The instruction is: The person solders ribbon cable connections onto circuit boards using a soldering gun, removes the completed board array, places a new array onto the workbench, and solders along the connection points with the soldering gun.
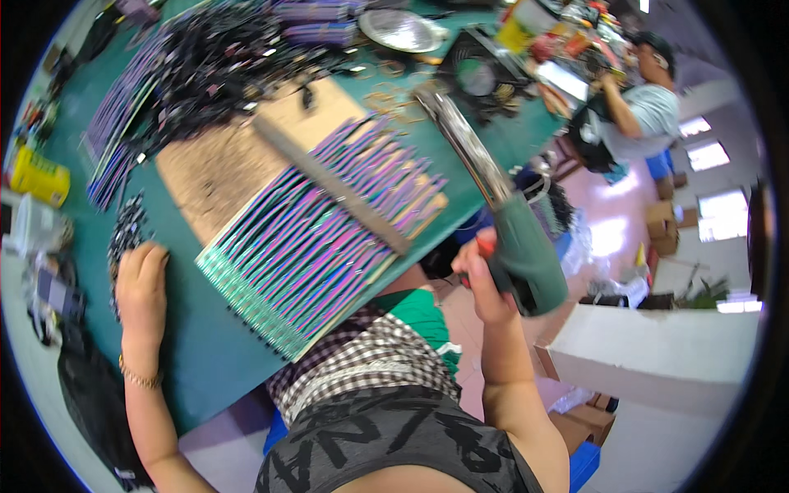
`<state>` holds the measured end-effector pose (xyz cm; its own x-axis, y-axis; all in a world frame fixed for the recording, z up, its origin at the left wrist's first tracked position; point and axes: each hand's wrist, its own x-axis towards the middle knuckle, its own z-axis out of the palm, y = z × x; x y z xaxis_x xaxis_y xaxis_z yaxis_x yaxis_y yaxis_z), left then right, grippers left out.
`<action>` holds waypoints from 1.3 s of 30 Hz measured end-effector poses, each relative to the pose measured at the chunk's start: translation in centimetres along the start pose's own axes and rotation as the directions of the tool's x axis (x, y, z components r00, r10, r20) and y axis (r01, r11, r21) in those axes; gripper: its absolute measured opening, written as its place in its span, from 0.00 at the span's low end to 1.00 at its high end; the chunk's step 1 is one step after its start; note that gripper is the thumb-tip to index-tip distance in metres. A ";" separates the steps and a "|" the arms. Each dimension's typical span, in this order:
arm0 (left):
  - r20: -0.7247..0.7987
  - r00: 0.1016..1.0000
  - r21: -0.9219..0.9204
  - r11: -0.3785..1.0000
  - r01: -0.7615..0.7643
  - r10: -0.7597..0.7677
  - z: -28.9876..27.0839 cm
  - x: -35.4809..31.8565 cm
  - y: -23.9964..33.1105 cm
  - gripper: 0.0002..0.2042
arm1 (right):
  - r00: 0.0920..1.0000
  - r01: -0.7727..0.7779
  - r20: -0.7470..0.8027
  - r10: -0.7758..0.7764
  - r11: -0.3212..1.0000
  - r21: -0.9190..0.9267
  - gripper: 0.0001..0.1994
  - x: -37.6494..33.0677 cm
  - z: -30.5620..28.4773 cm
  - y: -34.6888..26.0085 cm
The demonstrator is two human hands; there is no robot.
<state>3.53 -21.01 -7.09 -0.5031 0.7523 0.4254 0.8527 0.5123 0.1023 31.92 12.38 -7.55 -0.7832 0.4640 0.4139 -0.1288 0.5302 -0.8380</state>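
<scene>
My right hand (486, 279) grips the handle of a green heat gun (530, 255), raised at the table's right edge. Its long metal nozzle (460, 140) points up and to the left. Below the nozzle lies a wooden board (205, 177) carrying a row of purple, shiny strips (320, 222) with green circuit-board ends (255, 308). A flat metal bar (329, 185) lies across the strips. At the left, my left hand (141, 283) rests with curled fingers beside a heap of small black parts (130, 222); what its fingers hold, if anything, is hidden.
Black cables (205, 66) and more purple strips (123, 123) pile up at the back left. A metal dish (403, 31) and black fan (477, 74) stand farther back. A yellow container (39, 177) is far left. Another person (633, 111) works at the back right.
</scene>
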 end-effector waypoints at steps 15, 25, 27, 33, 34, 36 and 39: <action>-0.188 0.978 -0.142 0.988 0.059 -0.085 0.4 -1.1 -0.1 0.08 | 0.945 -0.096 -0.325 0.036 0.981 -0.169 0.11 18.6 0.4 7.9; -0.074 0.997 -0.238 0.970 -0.047 0.031 -1.6 -1.0 1.8 0.11 | 0.948 -0.099 -0.273 0.163 0.967 0.234 0.12 10.2 0.7 1.1; -0.099 0.995 -0.390 0.919 -0.065 0.028 -1.2 -0.8 3.4 0.12 | 0.967 -0.165 -0.152 0.205 0.956 0.245 0.14 6.5 1.3 -0.7; -0.026 0.983 -0.406 0.897 -0.177 0.182 -0.2 -0.6 3.7 0.11 | 0.884 -0.408 0.311 0.348 0.901 0.150 0.19 -2.3 4.0 -3.6; -0.046 0.983 -0.391 0.902 -0.182 0.179 0.2 -0.8 3.8 0.10 | 0.836 -0.468 0.421 0.353 0.858 0.210 0.19 -3.1 4.3 -3.5; -0.047 0.982 -0.369 0.910 -0.190 0.186 0.2 -1.0 4.2 0.10 | 0.860 -0.234 0.477 0.180 0.971 0.056 0.19 -3.0 5.1 -4.5; -0.050 0.980 -0.357 0.913 -0.198 0.193 0.3 -1.5 4.3 0.11 | 0.820 -0.307 0.514 0.252 0.951 0.023 0.17 -4.2 6.8 -5.1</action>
<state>7.89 -19.81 -7.56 -0.3210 0.8153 0.4820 0.9284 0.1703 0.3303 31.67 2.91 -7.47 -0.9872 0.1498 -0.0544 0.1039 0.3460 -0.9325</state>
